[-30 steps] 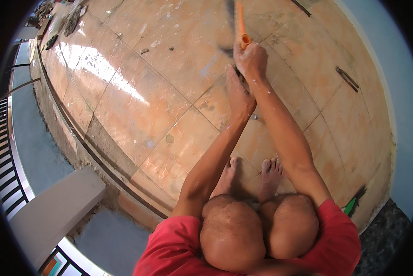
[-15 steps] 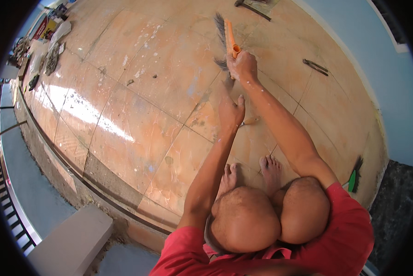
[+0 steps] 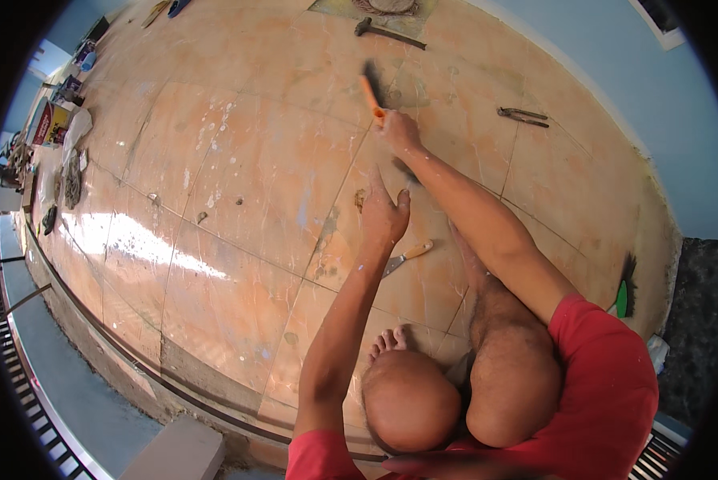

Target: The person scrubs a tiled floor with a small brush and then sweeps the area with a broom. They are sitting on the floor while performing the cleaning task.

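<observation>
I crouch on a tiled floor [image 3: 239,184] of orange-beige slabs streaked with white. My right hand [image 3: 399,134] reaches forward and grips the orange handle of a black-bristled brush [image 3: 372,90], whose head rests on the tiles and looks blurred. My left hand [image 3: 383,212] is pressed flat on the floor, fingers apart, beside a small patch of dried residue [image 3: 360,198]. A putty knife [image 3: 405,258] with a pale wooden handle lies just below my left hand, untouched. My bare knees and one foot show at the bottom.
A hammer [image 3: 387,32] lies at the far top beside a woven mat. Pliers [image 3: 524,117] lie at the right near the blue wall. A green-handled brush [image 3: 624,290] leans at the right edge. Clutter sits at the far left. A floor edge and railing run along the lower left.
My view has tilted, so more of the floor shows. My right hand with the brush has stretched further forward. My left hand stays planted on the tiles.
</observation>
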